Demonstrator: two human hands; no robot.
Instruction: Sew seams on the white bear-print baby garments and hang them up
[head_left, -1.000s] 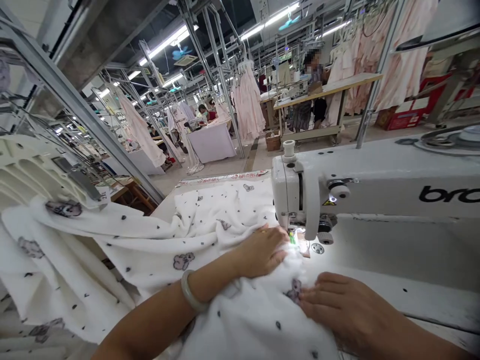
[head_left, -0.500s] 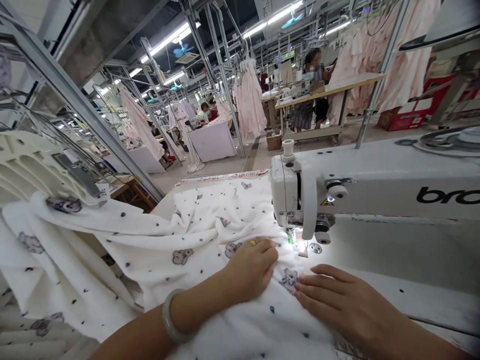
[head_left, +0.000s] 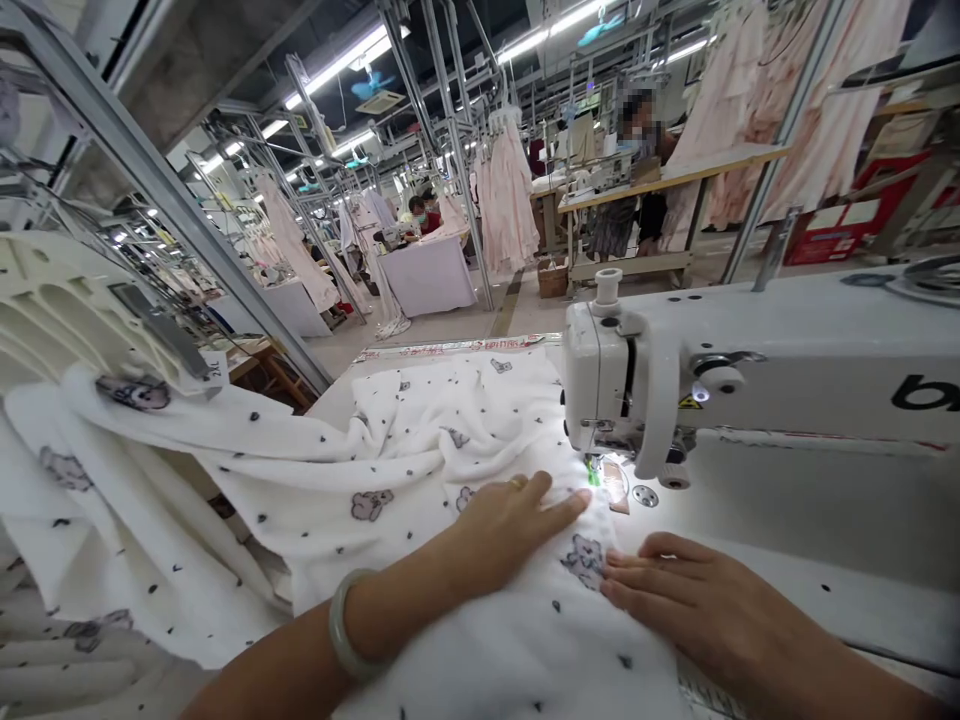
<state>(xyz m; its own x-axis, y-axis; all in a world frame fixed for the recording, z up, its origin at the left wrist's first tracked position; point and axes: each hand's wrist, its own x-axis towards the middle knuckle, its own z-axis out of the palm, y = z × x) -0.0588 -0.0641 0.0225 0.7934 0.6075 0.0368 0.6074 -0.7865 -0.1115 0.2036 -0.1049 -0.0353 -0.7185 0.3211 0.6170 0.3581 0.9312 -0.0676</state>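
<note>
White plush fabric (head_left: 480, 640) printed with grey bears and small dark marks is spread over the sewing table, one edge running under the needle area of a white sewing machine (head_left: 810, 340). Beside a green presser foot (head_left: 593, 473), my left hand (head_left: 502, 530) lies on the cloth, its thumb stretched toward the foot and its fingers apart. A bangle circles that wrist. My right hand (head_left: 697, 600) rests flat at the fabric's right edge, fingertips touching it by a printed bear (head_left: 584, 560). Its fingers are extended. The needle tip is too small to make out.
A cream plastic rack (head_left: 75, 320) at the left has fabric draped over it. Beyond it slants a metal post (head_left: 187, 220). Pink garments (head_left: 506, 190) hang farther back. A person (head_left: 637, 150) is at another table (head_left: 675, 178); a red box (head_left: 832, 230) sits at right.
My left hand has gone from curled fingers to spread ones, its thumb now reaching toward the presser foot. My right hand stays at the fabric edge. The whole view has shifted slightly.
</note>
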